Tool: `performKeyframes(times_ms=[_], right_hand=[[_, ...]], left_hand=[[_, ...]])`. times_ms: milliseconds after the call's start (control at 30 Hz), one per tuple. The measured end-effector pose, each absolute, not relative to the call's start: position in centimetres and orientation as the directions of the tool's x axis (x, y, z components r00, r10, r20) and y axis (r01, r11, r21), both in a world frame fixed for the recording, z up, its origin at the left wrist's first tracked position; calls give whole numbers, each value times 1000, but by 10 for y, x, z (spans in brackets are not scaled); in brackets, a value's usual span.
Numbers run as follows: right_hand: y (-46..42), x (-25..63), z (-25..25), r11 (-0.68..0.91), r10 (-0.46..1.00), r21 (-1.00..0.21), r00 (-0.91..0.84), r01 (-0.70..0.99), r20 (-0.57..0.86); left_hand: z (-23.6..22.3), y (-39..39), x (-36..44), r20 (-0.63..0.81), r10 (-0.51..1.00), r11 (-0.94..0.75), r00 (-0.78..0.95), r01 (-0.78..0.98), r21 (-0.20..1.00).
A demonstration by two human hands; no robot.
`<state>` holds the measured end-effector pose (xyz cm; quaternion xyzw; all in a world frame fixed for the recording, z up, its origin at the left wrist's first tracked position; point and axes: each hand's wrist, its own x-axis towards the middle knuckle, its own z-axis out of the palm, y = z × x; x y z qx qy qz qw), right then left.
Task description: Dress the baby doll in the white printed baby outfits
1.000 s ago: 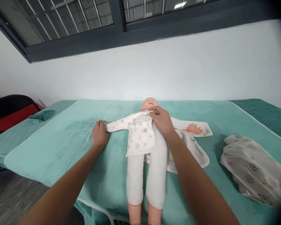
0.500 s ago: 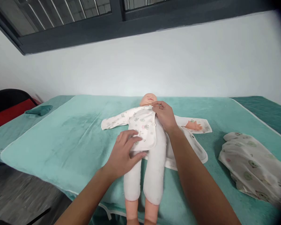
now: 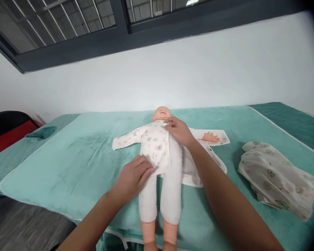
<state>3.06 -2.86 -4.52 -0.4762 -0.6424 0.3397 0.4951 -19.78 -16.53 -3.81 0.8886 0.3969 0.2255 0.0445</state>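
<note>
A baby doll (image 3: pixel 172 195) with a white cloth body lies on its back, feet toward me. A white printed baby shirt (image 3: pixel 153 143) covers one side of its chest, and the sleeve on the left lies stretched out. The shirt's other half is spread open under the doll on the right, where the doll's hand (image 3: pixel 211 137) lies on the other sleeve. My left hand (image 3: pixel 134 176) pinches the shirt's lower hem. At the neckline, my right hand (image 3: pixel 179 130) has its fingertips closed on the shirt's upper edge.
A folded printed cloth (image 3: pixel 274 177) lies on the right of the teal blanket (image 3: pixel 68 157). A black and red chair (image 3: pixel 13 130) stands at the far left. Behind the bed are a white wall (image 3: pixel 211 69) and a dark window frame (image 3: pixel 122 38).
My left hand has gone from spread fingers over the shirt front to a pinch at its lower hem. My right hand stays at the neckline. The camera view has shifted slightly.
</note>
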Motion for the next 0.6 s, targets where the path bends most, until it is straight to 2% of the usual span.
performKeyframes(times_ms=[100,200,267,400,533,600], right_hand=[[-27,61,-55,297,945,-876,14,379,327],[-25,108,-68,161,870,-823,316,544,379],[-25,138,-76,26,795,-809,479,587,373],[-24,164,-89,-145,796,-842,566,519,212],[-23,157,-94,-135,803,-908,580,396,134],[-23,154,-93,-81,797,-960,596,267,99]], left_hand=[[-29,-147,-189,417,735,-659,535,709,253],[-25,-120,-171,495,711,-623,499,774,115],[-23,-100,-156,502,717,-591,484,804,70],[-17,-66,-126,450,761,-573,467,809,130],[-4,-43,-102,256,772,-625,582,767,145],[3,-34,-90,153,759,-650,633,748,132]])
